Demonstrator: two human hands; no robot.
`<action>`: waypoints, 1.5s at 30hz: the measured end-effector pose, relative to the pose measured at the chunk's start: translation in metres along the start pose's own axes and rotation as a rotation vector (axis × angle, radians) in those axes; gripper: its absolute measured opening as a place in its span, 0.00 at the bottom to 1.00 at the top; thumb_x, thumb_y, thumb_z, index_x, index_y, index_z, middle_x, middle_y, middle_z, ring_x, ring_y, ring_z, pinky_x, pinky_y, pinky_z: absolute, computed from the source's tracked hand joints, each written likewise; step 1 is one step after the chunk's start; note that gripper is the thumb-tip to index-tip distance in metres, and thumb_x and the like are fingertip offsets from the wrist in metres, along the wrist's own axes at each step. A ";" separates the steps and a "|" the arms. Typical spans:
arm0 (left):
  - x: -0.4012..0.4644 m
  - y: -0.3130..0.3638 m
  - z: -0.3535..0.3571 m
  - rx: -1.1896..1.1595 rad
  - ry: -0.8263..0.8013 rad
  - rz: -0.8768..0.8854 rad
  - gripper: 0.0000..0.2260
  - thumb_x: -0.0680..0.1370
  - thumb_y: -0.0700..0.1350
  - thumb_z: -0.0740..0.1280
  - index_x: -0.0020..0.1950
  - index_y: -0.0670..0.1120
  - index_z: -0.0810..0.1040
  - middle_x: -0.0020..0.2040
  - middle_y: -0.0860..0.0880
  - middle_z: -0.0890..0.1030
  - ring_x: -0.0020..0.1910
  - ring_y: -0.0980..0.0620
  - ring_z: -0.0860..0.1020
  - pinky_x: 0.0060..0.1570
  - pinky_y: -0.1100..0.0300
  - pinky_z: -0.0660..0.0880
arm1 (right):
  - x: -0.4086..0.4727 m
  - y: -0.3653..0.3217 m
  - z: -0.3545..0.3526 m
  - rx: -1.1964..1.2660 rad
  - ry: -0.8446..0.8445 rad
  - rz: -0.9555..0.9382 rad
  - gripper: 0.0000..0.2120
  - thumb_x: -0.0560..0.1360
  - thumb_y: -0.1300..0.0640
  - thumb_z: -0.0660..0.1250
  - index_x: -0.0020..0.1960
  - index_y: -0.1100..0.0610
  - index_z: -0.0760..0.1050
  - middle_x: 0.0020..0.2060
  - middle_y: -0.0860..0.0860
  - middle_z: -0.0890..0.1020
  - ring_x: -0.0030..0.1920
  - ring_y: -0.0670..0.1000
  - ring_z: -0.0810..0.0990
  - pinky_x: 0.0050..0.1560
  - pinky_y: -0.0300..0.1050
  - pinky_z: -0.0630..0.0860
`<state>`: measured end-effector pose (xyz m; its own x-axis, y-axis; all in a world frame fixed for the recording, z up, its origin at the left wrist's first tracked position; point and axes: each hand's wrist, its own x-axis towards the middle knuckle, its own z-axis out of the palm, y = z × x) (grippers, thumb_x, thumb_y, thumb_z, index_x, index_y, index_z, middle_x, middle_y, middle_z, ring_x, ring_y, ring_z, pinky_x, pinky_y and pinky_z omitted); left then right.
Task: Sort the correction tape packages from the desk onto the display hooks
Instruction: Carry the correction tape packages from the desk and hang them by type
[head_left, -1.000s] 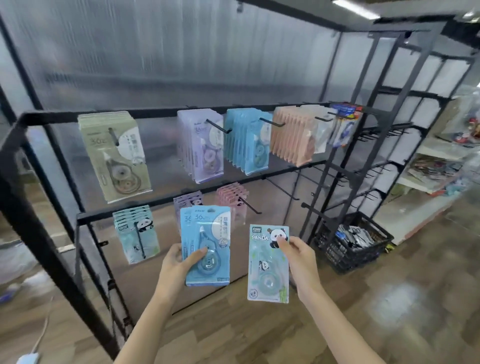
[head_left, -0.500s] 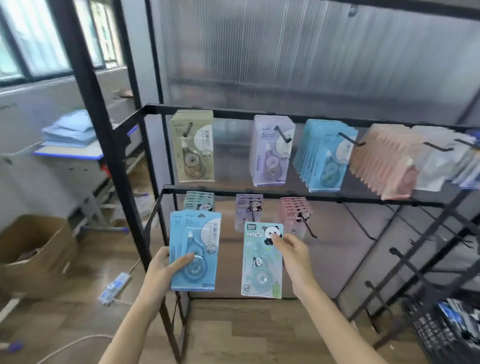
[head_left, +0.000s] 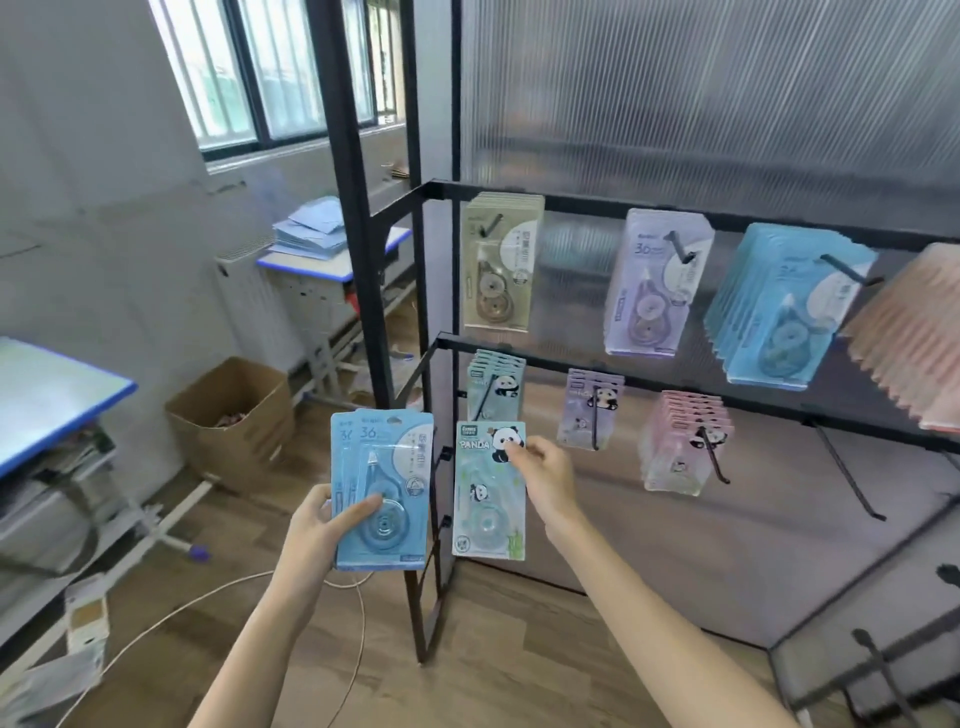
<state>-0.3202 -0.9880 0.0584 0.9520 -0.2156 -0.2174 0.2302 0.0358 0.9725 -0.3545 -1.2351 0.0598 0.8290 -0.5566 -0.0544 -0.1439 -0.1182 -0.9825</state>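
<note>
My left hand (head_left: 324, 530) grips a small stack of blue correction tape packages (head_left: 384, 483) by the lower left, thumb across the front. My right hand (head_left: 548, 480) pinches a mint green panda package (head_left: 485, 499) near its top right corner. Both are held upright in front of the black display rack (head_left: 524, 348). On the top row hang olive packages (head_left: 501, 265), lilac packages (head_left: 657, 286), blue packages (head_left: 784, 312) and pink packages (head_left: 919, 338). The lower row holds mint panda packages (head_left: 493, 387), lilac panda packages (head_left: 589, 410) and pink panda packages (head_left: 685, 441).
A blue-edged desk (head_left: 47, 395) stands at the left. A second desk with blue sheets (head_left: 322, 244) is by the window. An open cardboard box (head_left: 234, 415) sits on the wooden floor, and a white cable (head_left: 218, 592) trails across it. Bare hooks (head_left: 844, 473) stick out at the lower right.
The view has swung left, so the rack now sits to the right and the desks and box show. Both hands keep hold of their packages.
</note>
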 end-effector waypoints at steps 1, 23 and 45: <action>0.000 0.003 -0.002 0.002 0.008 0.006 0.17 0.73 0.42 0.73 0.59 0.40 0.74 0.50 0.43 0.85 0.46 0.43 0.85 0.42 0.50 0.82 | 0.005 0.001 0.007 -0.018 -0.011 0.003 0.07 0.78 0.56 0.66 0.43 0.57 0.77 0.35 0.46 0.78 0.37 0.45 0.76 0.37 0.37 0.69; 0.036 0.026 0.007 -0.009 -0.077 0.002 0.34 0.58 0.55 0.79 0.57 0.41 0.74 0.50 0.43 0.85 0.47 0.42 0.85 0.47 0.47 0.81 | 0.126 0.009 0.032 -0.335 0.203 0.161 0.22 0.76 0.50 0.68 0.28 0.55 0.64 0.23 0.48 0.66 0.24 0.47 0.64 0.26 0.40 0.58; 0.053 0.031 0.082 -0.025 -0.394 0.005 0.28 0.63 0.50 0.77 0.58 0.40 0.74 0.50 0.43 0.86 0.48 0.41 0.85 0.51 0.45 0.80 | 0.049 -0.038 -0.044 0.263 0.175 0.141 0.08 0.81 0.57 0.62 0.46 0.60 0.76 0.41 0.56 0.82 0.37 0.51 0.81 0.37 0.39 0.81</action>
<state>-0.2794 -1.0784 0.0842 0.8035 -0.5736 -0.1592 0.2355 0.0606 0.9700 -0.3317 -1.2941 0.1023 0.7021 -0.6878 -0.1842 -0.0877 0.1731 -0.9810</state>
